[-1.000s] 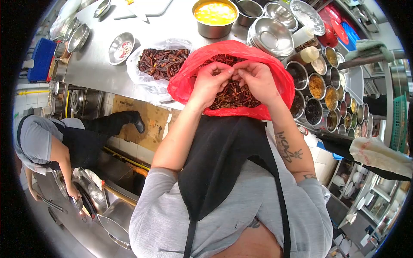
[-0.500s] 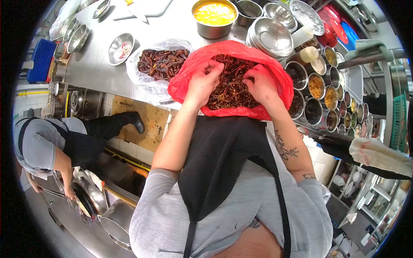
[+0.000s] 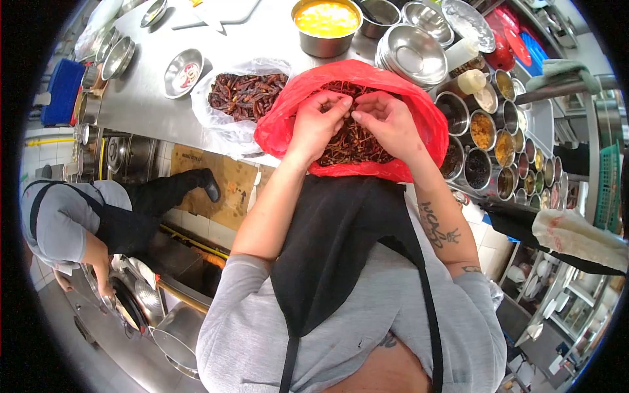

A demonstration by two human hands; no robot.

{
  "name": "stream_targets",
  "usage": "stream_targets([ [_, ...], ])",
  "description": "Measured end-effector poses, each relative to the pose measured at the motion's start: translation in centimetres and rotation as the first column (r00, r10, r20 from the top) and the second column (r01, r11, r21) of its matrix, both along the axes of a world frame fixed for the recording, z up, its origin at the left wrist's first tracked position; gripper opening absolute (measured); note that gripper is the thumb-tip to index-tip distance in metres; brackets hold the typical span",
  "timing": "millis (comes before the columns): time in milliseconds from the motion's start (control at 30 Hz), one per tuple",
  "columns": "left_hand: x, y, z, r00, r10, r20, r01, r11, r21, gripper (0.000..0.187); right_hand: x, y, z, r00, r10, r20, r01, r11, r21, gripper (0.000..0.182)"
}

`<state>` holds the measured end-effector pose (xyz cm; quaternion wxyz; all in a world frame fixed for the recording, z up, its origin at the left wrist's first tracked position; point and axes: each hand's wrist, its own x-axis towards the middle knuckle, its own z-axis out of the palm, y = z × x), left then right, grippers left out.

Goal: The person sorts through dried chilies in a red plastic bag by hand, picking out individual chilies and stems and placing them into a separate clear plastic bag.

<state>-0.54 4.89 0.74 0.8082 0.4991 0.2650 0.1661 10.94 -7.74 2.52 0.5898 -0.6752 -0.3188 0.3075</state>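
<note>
A red plastic bag (image 3: 275, 134) lies open on the steel counter, full of thin dark-red dried chilies (image 3: 357, 145) with stems. Above its contents, my left hand (image 3: 321, 121) has thumb and fingertips pinched together. My right hand (image 3: 386, 123) is pinched too, its fingertips close beside the left ones. Whatever sits between the fingers is too small to make out. Just left of the red bag, a clear plastic bag (image 3: 206, 118) holds larger dark dried chilies (image 3: 246, 96).
Behind the bags stands a pot of yellow liquid (image 3: 326, 44), beside stacked steel bowls (image 3: 413, 56). Many ingredient tins (image 3: 483, 131) line the right. A small bowl (image 3: 185, 73) sits at left. Another person (image 3: 72, 219) bends over pans at lower left.
My right hand has moved left and up, so its fingertips now meet near those of my left hand, which has shifted slightly right. The other person's arms have moved a little.
</note>
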Motion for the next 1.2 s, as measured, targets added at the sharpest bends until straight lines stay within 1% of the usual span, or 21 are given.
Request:
stream_targets([
  [33,0.1,0.1,-0.3,0.999,0.019,0.038,-0.018,1.000,-0.023,0.012,-0.1,0.0,0.2,0.999,0.029,0.037,-0.025,0.994,-0.103,0.016],
  [100,0.0,0.2,-0.1,0.998,0.050,0.049,-0.046,0.996,-0.075,0.014,-0.2,-0.3,0.9,0.990,0.095,0.103,-0.059,0.949,-0.309,0.015],
  [200,-0.1,0.2,0.3,0.997,0.060,0.038,-0.056,0.992,-0.109,0.017,-0.6,-0.3,-0.1,0.977,0.053,0.206,-0.010,0.978,-0.206,0.010],
  [300,-0.3,0.0,-0.3,0.999,0.014,0.052,-0.005,0.987,-0.162,0.019,-0.5,-0.7,0.1,0.988,0.155,0.021,-0.147,0.965,-0.217,0.006],
  [367,-0.4,0.0,-0.8,0.997,-0.024,0.076,0.038,0.981,-0.189,0.021,-0.1,-1.1,0.5,0.968,0.251,-0.016,-0.250,0.952,-0.177,0.005],
  [433,-0.6,0.1,-0.9,0.994,-0.054,0.095,0.072,0.978,-0.197,0.022,0.5,-1.8,0.5,0.931,0.357,-0.074,-0.363,0.924,-0.117,0.005],
  [500,-0.7,0.5,-0.7,0.994,-0.041,0.101,0.067,0.961,-0.268,0.022,1.1,-2.5,0.6,0.870,0.470,-0.151,-0.480,0.877,-0.034,0.005],
  [600,-0.9,0.5,0.8,0.991,-0.016,0.131,0.066,0.920,-0.385,0.021,0.1,-2.7,1.2,0.931,0.284,-0.230,-0.295,0.955,-0.014,0.006],
  [633,-1.0,0.4,1.2,0.990,-0.007,0.143,0.068,0.903,-0.424,0.021,0.4,-2.5,0.8,0.946,0.231,-0.226,-0.238,0.971,-0.004,0.008],
  [733,-0.7,-0.6,1.2,0.978,-0.059,0.201,0.113,0.957,-0.268,0.027,0.6,-2.0,-0.2,0.969,0.121,-0.213,-0.145,0.985,-0.097,0.009],
  [767,-0.7,-0.9,1.4,0.988,-0.117,0.102,0.118,0.993,-0.001,0.026,0.5,-2.0,-0.2,0.977,0.142,-0.161,-0.164,0.977,-0.134,0.010],
  [833,-0.5,-0.7,0.3,0.991,-0.137,0.013,0.133,0.981,0.143,0.024,0.3,-1.9,-0.1,0.980,0.189,-0.058,-0.197,0.957,-0.214,0.010],
  [867,-0.5,-0.7,-0.1,0.990,-0.139,-0.033,0.143,0.966,0.214,0.024,0.1,-1.9,-0.1,0.982,0.185,-0.034,-0.188,0.969,-0.158,0.010],
  [900,-0.5,-0.7,0.3,0.989,-0.148,0.027,0.150,0.987,-0.052,0.023,-0.1,-1.8,-0.3,0.984,0.180,-0.010,-0.180,0.978,-0.100,0.009],
  [933,-0.5,-0.6,0.2,0.985,-0.144,0.091,0.158,0.972,-0.174,0.023,-0.3,-1.8,-0.3,0.985,0.173,0.015,-0.172,0.984,-0.041,0.009],
  [1000,-0.4,-0.5,-0.1,0.970,-0.114,0.215,0.194,0.893,-0.405,0.022,-0.5,-1.9,0.0,0.987,0.146,-0.071,-0.145,0.989,0.019,0.009],
  [1033,-0.4,-0.6,0.0,0.972,-0.080,0.220,0.172,0.883,-0.437,0.022,-0.5,-1.9,0.2,0.984,0.134,-0.114,-0.129,0.990,0.048,0.008],
  [1100,-0.3,-0.8,0.3,0.974,-0.010,0.227,0.125,0.857,-0.501,0.022,-0.3,-1.7,0.4,0.985,0.032,-0.170,-0.031,0.999,0.009,0.009],
  [1133,-0.4,-0.7,0.2,0.974,0.027,0.226,0.092,0.862,-0.498,0.021,-0.1,-1.7,0.5,0.980,-0.020,-0.197,0.018,1.000,-0.013,0.009],
  [1200,-0.5,-0.2,0.1,0.969,0.098,0.226,0.027,0.869,-0.494,0.020,0.7,-2.0,0.5,0.985,-0.068,-0.158,0.064,0.997,-0.032,0.010],
])
